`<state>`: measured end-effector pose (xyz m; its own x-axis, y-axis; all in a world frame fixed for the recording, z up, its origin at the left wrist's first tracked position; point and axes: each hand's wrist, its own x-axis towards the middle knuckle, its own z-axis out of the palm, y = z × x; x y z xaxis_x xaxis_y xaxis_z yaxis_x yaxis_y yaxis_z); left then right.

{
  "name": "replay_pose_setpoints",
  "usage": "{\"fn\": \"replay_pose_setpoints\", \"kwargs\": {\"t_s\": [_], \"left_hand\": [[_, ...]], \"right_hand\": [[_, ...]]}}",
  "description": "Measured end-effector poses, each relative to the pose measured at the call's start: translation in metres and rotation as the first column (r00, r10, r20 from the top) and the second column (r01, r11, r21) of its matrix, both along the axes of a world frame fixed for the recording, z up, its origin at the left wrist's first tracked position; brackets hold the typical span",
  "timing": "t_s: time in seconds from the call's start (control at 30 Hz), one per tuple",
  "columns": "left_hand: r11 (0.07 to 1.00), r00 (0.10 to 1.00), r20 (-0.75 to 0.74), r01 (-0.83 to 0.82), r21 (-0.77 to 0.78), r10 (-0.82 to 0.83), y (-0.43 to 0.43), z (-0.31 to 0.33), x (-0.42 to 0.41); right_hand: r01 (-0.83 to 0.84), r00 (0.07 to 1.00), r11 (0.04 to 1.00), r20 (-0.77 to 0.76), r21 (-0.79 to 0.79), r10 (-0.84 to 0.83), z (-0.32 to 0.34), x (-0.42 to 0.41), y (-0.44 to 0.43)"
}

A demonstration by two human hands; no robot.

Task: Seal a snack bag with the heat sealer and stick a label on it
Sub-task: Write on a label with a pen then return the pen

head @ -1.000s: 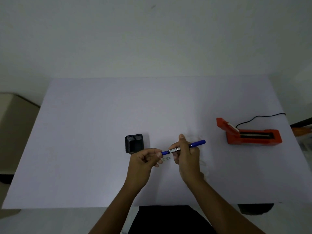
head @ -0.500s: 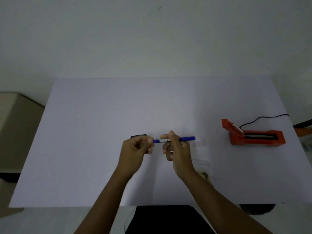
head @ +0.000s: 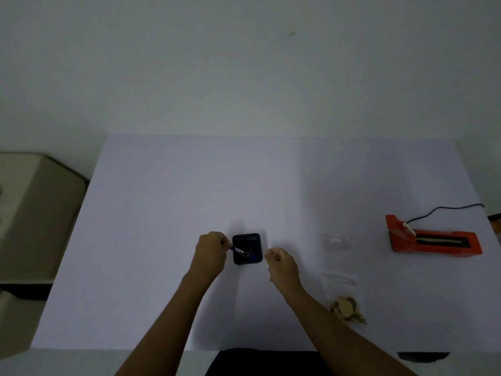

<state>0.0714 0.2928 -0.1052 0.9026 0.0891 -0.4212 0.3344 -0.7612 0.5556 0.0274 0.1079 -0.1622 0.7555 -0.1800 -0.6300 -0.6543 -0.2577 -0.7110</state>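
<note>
Left hand (head: 210, 251) pinches the pen (head: 243, 252) over the holder (head: 260, 246), right hand (head: 280, 263) loosely curled, empty beside it: stowing step, I reckon, and next it needs dropping in cleanly.
</note>
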Motion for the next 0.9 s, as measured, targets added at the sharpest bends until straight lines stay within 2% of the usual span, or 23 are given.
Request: {"fn": "replay_pose_setpoints", "kwargs": {"t_s": [0.13, 0.3, 0.37, 0.53, 0.77, 0.9], "left_hand": [[0.999, 0.999, -0.044, 0.024, -0.026, -0.026, -0.005, -0.025, 0.004], [0.98, 0.988, -0.017, -0.156, -0.123, 0.155, -0.011, -0.047, 0.003], [0.957, 0.976, -0.05, -0.216, -0.196, 0.211, -0.018, -0.051, 0.006], [0.904, 0.971, -0.082, -0.241, -0.353, 0.227, -0.034, -0.054, 0.035], [0.878, 0.964, -0.072, -0.264, -0.399, 0.256, -0.036, -0.056, 0.12], [0.884, 0.967, -0.062, -0.252, -0.393, 0.248, -0.035, -0.06, 0.15]], "right_hand": [[-0.031, 0.999, 0.999, -0.019, -0.016, 0.031, -0.01, 0.009, 0.011], [0.031, 0.999, 0.999, 0.036, -0.029, -0.03, -0.019, 0.022, 0.02], [0.056, 0.998, 0.998, 0.041, -0.031, -0.054, -0.023, 0.032, 0.025], [0.117, 0.991, 0.993, 0.071, -0.004, -0.117, -0.022, 0.077, 0.033], [0.153, 0.979, 0.988, 0.137, -0.009, -0.15, -0.029, 0.162, 0.04], [0.235, 0.965, 0.967, 0.095, 0.094, -0.244, -0.029, 0.195, 0.039]]}}
